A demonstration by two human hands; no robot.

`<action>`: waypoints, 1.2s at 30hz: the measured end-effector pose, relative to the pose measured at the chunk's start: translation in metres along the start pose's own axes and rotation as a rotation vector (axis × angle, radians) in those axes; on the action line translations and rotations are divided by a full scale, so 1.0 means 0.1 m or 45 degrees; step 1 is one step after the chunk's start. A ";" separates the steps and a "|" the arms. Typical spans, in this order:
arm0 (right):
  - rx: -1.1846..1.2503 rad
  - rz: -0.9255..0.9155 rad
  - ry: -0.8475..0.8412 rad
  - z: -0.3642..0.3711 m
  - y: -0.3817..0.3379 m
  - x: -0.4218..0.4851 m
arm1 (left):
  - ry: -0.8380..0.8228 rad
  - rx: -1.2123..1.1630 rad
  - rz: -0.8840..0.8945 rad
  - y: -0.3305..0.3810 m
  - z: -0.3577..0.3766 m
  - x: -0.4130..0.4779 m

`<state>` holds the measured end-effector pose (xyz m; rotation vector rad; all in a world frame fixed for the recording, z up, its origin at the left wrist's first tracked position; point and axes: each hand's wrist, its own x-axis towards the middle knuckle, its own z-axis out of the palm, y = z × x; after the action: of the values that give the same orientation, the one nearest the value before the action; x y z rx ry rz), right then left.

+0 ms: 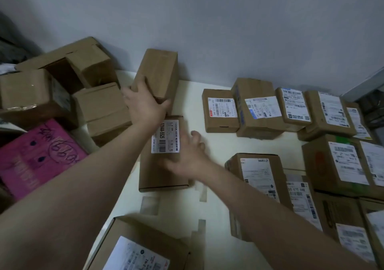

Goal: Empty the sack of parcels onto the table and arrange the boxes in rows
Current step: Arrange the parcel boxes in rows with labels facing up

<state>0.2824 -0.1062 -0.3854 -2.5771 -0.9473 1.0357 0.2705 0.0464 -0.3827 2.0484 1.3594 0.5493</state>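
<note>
My left hand [145,103] grips the near end of a tall plain cardboard box [159,72] that leans against the back wall. Just below it lies a long box with a white "12V4A-5525" label [162,157], flat on the white table [207,211]. My right hand [187,155] rests on that labelled box's right side with its fingers spread; the hand is blurred. To the right, labelled boxes [259,107] stand in rows across the table. No sack is in view.
A loose heap of plain cardboard boxes [89,72] and a pink box [39,155] fills the left side. Another labelled box [137,247] lies at the near edge. Tape marks [149,205] dot the table's middle. A grey wall closes off the back.
</note>
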 end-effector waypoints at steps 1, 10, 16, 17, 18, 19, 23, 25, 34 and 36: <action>-0.097 -0.041 -0.060 0.13 -0.09 -0.05 | 0.015 0.024 0.007 -0.02 0.00 -0.03; -0.134 0.273 0.022 0.49 -0.61 -0.10 | 0.065 0.044 0.050 -0.14 -0.14 -0.12; -0.220 0.429 0.181 0.37 -0.55 0.01 | 0.121 0.040 0.121 -0.18 -0.26 -0.07; -0.230 0.427 0.222 0.37 -0.53 0.03 | 0.140 0.045 0.137 -0.18 -0.27 -0.06; -0.252 0.420 0.244 0.38 -0.51 0.04 | 0.148 0.063 0.156 -0.18 -0.27 -0.05; -0.281 0.407 0.260 0.41 -0.49 0.05 | 0.145 0.088 0.177 -0.20 -0.27 -0.05; -0.326 0.311 0.451 0.46 -0.38 0.15 | 0.095 0.252 0.254 -0.29 -0.22 -0.09; -0.249 0.142 0.624 0.37 -0.29 0.25 | 0.066 0.308 0.305 -0.32 -0.19 -0.12; -0.710 0.019 0.669 0.09 -0.08 0.55 | 0.087 0.477 0.446 -0.32 -0.11 -0.05; -0.629 0.034 0.713 -0.03 -0.07 0.66 | 0.127 0.546 0.510 -0.36 -0.06 -0.04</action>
<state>0.3167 -0.0588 -0.4166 -3.0085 -1.1022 0.0383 0.2412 0.0543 -0.4027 2.7070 1.2006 0.5694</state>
